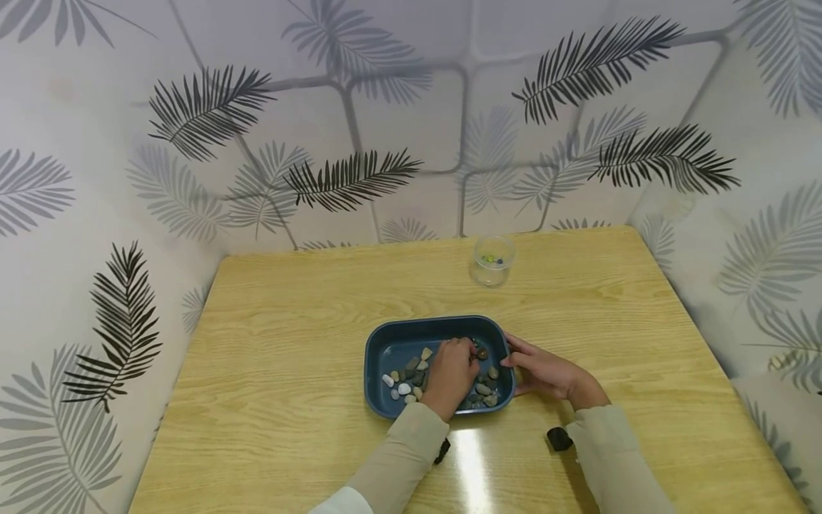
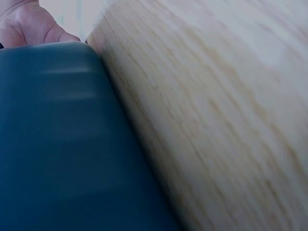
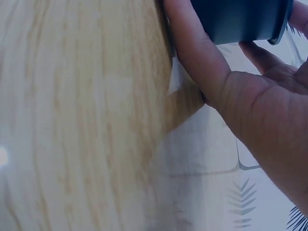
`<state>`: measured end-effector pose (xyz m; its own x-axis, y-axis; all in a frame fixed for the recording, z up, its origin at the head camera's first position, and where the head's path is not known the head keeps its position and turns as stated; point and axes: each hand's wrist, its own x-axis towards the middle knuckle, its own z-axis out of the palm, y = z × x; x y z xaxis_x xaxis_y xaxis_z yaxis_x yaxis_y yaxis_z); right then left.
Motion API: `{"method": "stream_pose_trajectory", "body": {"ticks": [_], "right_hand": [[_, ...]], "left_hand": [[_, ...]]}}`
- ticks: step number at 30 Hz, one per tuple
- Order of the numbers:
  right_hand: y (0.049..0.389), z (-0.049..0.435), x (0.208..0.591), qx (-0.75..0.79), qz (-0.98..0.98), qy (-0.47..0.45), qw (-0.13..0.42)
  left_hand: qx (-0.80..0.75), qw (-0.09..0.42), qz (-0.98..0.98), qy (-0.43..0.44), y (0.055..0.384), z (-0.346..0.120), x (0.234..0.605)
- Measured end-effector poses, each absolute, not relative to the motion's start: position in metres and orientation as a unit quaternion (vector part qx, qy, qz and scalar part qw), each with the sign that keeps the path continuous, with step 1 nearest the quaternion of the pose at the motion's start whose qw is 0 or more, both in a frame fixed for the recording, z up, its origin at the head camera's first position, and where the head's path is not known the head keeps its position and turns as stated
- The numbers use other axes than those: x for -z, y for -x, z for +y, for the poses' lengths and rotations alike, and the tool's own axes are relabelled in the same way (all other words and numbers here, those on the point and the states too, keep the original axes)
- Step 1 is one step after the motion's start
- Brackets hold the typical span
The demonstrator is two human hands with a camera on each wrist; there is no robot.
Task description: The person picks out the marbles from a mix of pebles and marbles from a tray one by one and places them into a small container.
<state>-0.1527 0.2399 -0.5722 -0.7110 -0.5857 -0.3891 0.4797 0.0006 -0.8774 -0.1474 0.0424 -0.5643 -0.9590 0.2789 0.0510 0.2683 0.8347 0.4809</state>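
A dark blue rectangular tray holds several pebbles, grey, tan and white. Inside it, my left hand reaches down over the stones with bent fingers, close to a reddish-brown stone by the right end. The fingertips are hidden, so I cannot tell whether they pinch anything. My right hand grips the tray's right end, some fingers along the outer wall and one at the rim. In the right wrist view, the fingers of the right hand lie around the dark tray wall.
Behind the tray, a clear plastic cup with small yellow-green and blue pieces inside stands on the wooden table. Leaf-patterned walls enclose the table's back and sides.
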Motion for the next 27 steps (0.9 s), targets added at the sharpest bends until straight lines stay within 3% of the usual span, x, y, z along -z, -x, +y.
{"method": "stream_pose_trajectory", "body": {"ticks": [10,22,27], "right_hand": [[0.1520,0.2395,0.5703,0.701,0.603,0.045,0.378],[0.1518,0.2403,0.5692,0.705,0.597,0.038,0.382],[0.1528,0.2406,0.5712,0.704,0.598,0.034,0.382]], "left_hand": [[-0.318,-0.003,0.938,-0.137,0.1467,0.0416,0.5629],[-0.356,0.040,0.925,-0.126,0.1453,0.0434,0.5574],[-0.393,0.027,0.909,-0.132,0.1443,0.0431,0.5563]]}}
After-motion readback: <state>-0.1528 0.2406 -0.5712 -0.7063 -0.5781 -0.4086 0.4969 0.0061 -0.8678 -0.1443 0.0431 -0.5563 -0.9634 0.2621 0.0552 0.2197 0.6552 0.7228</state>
